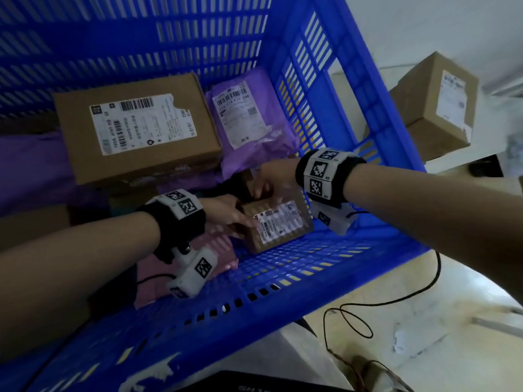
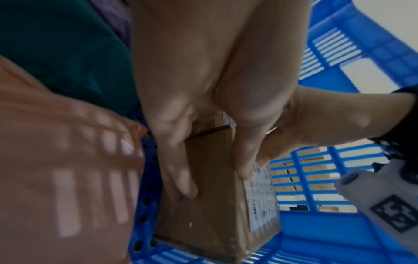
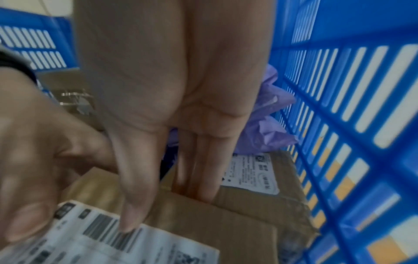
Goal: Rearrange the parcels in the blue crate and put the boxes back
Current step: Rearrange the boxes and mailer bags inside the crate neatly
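Both hands hold a small brown box (image 1: 283, 226) with a white label, low in the near right corner of the blue crate (image 1: 285, 281). My left hand (image 1: 243, 222) grips its left end; in the left wrist view the left hand (image 2: 214, 180) has the thumb on the label edge and the fingers on the box (image 2: 203, 214) side. My right hand (image 1: 264, 190) holds the far end. In the right wrist view the right hand (image 3: 165, 209) has the thumb on the label and the fingers behind the box (image 3: 203, 225).
A large labelled carton (image 1: 135, 131) and a purple mailer (image 1: 246, 117) lie further back in the crate. A pink mailer (image 1: 218, 250) lies under my left wrist. Another labelled box (image 3: 260, 194) sits against the crate wall (image 3: 339, 125). Outside to the right stands a brown box (image 1: 435, 108).
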### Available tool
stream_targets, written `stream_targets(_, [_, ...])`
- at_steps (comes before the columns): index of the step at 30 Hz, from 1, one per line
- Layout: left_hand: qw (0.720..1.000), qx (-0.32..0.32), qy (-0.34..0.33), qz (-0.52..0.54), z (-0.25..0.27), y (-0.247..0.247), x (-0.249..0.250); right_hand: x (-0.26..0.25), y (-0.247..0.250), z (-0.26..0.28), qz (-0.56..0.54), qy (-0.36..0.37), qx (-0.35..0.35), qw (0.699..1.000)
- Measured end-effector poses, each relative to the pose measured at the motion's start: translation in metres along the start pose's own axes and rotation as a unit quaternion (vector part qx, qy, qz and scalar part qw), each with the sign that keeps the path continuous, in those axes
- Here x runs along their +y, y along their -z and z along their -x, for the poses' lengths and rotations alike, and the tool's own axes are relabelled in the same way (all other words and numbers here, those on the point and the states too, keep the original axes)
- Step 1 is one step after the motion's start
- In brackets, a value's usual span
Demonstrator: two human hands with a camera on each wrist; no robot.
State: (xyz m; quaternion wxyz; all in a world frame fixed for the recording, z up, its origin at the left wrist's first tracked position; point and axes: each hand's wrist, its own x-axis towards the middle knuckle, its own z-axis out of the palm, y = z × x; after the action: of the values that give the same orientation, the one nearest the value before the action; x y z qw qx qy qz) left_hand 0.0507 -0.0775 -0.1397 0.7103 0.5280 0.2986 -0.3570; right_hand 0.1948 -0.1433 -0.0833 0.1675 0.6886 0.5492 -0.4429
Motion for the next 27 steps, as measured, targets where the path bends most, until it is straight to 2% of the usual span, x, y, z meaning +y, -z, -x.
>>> stream_targets(5, [0.993,0.040,0.045,0.102,-0.011,-0.004,0.011,0.002,-0.006,0.001,0.057,-0.022,0.044,0.997])
stream_targets(7, [0.990,0.055,0.061,0.115,-0.013,0.001,0.013,0.004,-0.010,0.000,0.057,-0.030,0.035,0.997])
stream_targets(9, [0.993,0.058,0.068,0.082,-0.006,0.002,0.019,0.006,-0.012,-0.001,0.051,-0.029,0.019,0.998])
stream_targets(14, [0.995,0.085,0.008,-0.041,0.017,0.021,0.019,-0.004,0.000,-0.001,-0.018,-0.030,0.033,0.999])
stream_targets(18, [0.987,0.099,0.030,-0.125,0.050,0.041,0.015,-0.021,0.002,-0.013,-0.123,-0.017,0.047,0.991])
stream_targets(20, [0.977,0.109,0.047,-0.175,0.064,0.050,0.009,-0.034,0.000,-0.019,-0.126,-0.012,0.020,0.992])
stream_targets(23, [0.964,0.127,0.086,-0.218,0.082,0.067,-0.008,-0.054,-0.006,-0.032,-0.113,-0.005,-0.063,0.992])
stream_targets(27, [0.961,0.153,0.154,-0.173,0.095,0.086,-0.034,-0.072,-0.019,-0.052,-0.160,-0.034,-0.133,0.978])
